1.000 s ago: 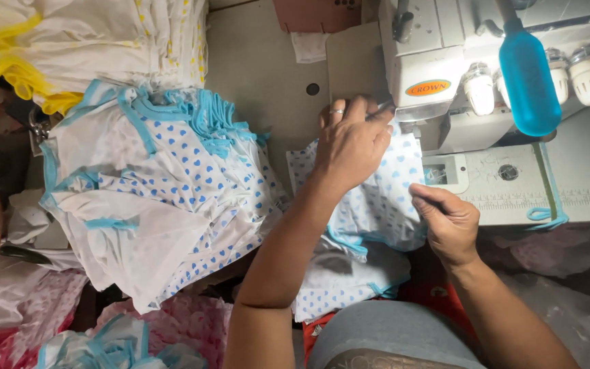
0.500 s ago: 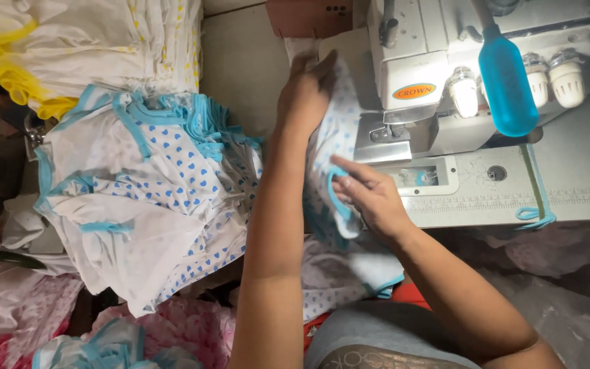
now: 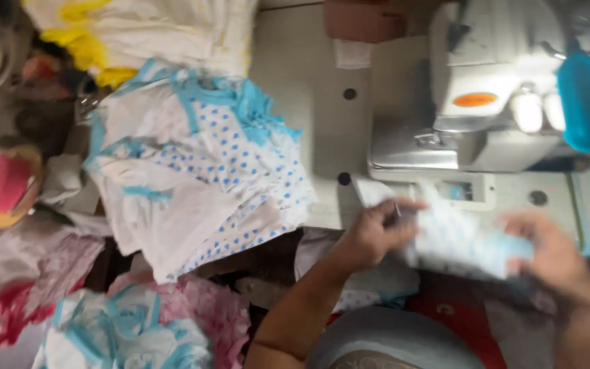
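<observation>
Head view, the only one supplied: both hands hold one small piece of white fabric with blue dots [image 3: 465, 236] in the lower right of the frame, just in front of the white overlock sewing machine [image 3: 486, 102]. The left hand [image 3: 377, 232] has its fingers clenched on the piece's left edge; something thin and dark shows between the fingers, too small to identify. The right hand [image 3: 554, 256] is heavily blurred; it appears to grasp the right edge, but the finger positions cannot be told with certainty. The piece is stretched between the hands, clear of the machine bed, probably so that it can be spread and checked. A blue bottle [image 3: 585, 102] stands at the machine's right end. On the grey sewing table [image 3: 295, 82], left of the machine, lies a heap of matching dotted garments with light blue trim [image 3: 199, 164], within the left arm's reach, which suits a stack for handled pieces. A white and yellow pile [image 3: 138, 34] sits in the upper left. Pink and blue-trimmed cloth [image 3: 144, 321] fills the lower left, below table level.
</observation>
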